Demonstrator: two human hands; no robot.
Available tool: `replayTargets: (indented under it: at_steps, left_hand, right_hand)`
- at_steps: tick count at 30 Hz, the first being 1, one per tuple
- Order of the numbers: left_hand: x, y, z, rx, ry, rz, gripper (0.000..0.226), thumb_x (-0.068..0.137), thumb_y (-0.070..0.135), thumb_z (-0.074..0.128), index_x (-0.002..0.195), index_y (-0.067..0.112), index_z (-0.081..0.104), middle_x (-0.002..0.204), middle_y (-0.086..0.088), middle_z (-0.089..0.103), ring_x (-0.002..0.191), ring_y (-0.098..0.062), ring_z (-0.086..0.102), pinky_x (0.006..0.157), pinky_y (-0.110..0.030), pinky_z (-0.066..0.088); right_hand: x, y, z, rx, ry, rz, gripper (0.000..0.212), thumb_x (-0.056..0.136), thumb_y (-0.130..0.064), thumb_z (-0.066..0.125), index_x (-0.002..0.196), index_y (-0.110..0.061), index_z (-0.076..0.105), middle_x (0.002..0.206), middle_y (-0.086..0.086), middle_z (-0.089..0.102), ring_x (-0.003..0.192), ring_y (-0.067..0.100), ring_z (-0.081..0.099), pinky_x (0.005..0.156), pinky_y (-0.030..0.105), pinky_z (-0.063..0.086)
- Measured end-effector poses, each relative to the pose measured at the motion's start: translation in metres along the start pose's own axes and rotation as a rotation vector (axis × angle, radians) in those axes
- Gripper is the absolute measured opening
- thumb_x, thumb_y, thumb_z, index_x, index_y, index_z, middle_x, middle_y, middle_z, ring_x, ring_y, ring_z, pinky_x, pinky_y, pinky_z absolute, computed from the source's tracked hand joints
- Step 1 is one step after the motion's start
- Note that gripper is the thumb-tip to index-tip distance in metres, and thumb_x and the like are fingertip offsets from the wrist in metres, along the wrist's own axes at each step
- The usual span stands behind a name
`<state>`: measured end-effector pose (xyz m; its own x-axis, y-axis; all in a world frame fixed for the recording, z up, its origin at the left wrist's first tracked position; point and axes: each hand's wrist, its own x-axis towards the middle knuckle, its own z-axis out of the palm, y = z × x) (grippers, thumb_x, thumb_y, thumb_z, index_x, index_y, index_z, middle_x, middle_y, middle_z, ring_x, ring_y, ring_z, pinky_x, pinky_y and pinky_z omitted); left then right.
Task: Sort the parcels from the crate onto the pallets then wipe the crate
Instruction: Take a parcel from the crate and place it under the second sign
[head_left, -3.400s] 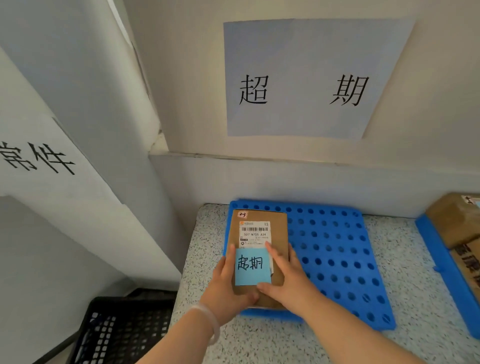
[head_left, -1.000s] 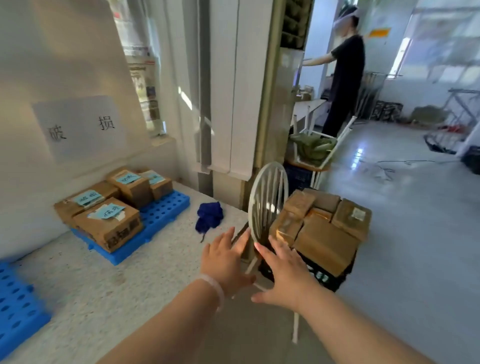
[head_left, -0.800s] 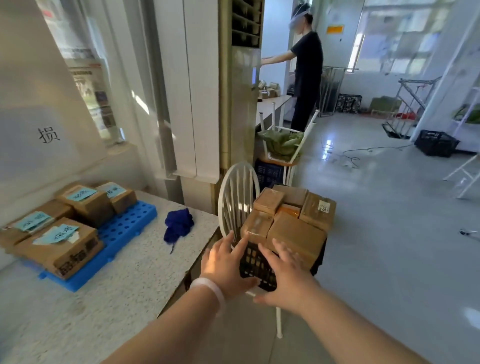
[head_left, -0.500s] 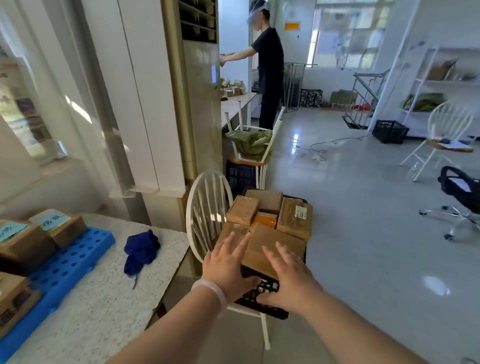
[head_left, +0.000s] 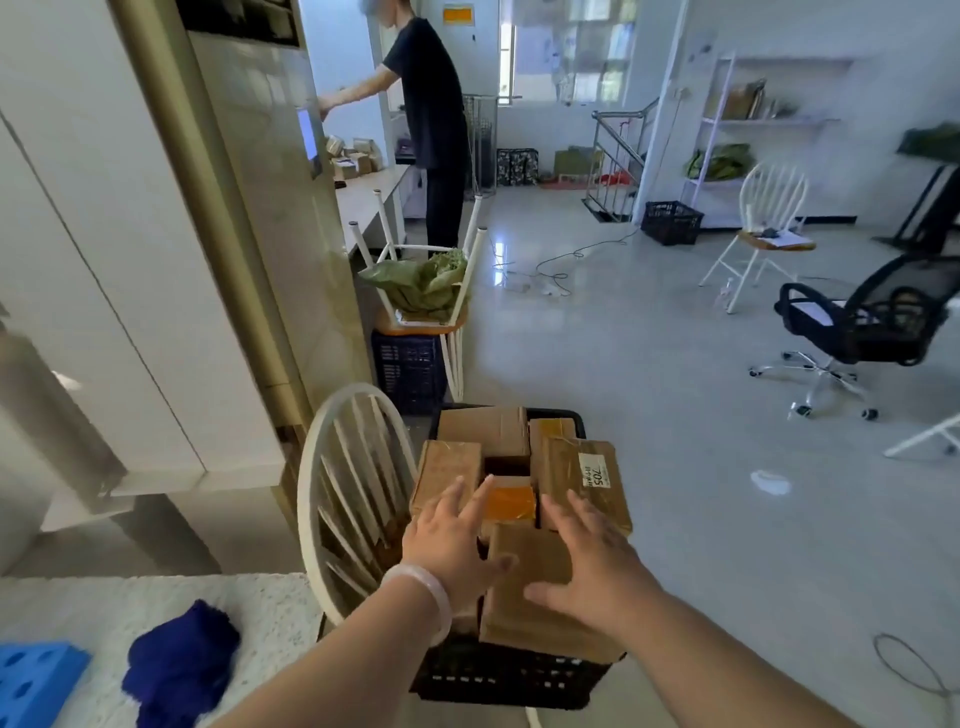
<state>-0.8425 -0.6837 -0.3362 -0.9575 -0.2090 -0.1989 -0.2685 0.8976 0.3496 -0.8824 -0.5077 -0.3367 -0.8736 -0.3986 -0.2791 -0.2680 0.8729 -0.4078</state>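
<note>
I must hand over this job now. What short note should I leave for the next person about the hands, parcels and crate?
Left hand: open, spread above the parcels, holding nothing.
Right hand: open above the nearest parcel, holding nothing.
Crate: on the white chair, full of parcels.
Blue cloth: on the counter, near a blue pallet corner.
Done: nothing visible here. Left: move these parcels to the pallets, then wipe the crate.

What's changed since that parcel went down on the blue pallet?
Both hands let go of that parcel and swung right: left hand and right hand now reach open above the parcels in the crate, holding nothing. The blue cloth stayed on the counter.
</note>
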Motion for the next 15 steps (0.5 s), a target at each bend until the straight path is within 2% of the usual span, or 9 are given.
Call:
replayTargets:
  at_steps: [8, 15]
  left_hand:
    - [0.055, 0.008, 0.034, -0.038, -0.089, 0.079, 0.089, 0.087, 0.066, 0.054, 0.147, 0.056, -0.012, 0.165, 0.010, -0.003, 0.152, -0.026, 0.005, 0.122, -0.052, 0.013]
    - [0.111, 0.029, 0.036, -0.054, -0.097, 0.070, 0.087, 0.089, 0.065, 0.051, 0.152, 0.049, -0.006, 0.166, 0.008, -0.001, 0.152, -0.025, 0.008, 0.120, -0.050, 0.015]
  right_hand:
    - [0.032, 0.030, -0.011, 0.069, 0.068, 0.180, 0.101, 0.082, -0.065, 0.063, 0.154, -0.044, -0.005, 0.165, -0.008, -0.009, 0.153, 0.023, 0.001, 0.121, 0.046, 0.016]
    - [0.079, 0.050, -0.029, 0.128, 0.099, 0.197, 0.102, 0.084, -0.062, 0.063, 0.155, -0.038, -0.007, 0.165, -0.006, -0.007, 0.152, 0.023, 0.004, 0.120, 0.046, 0.020]
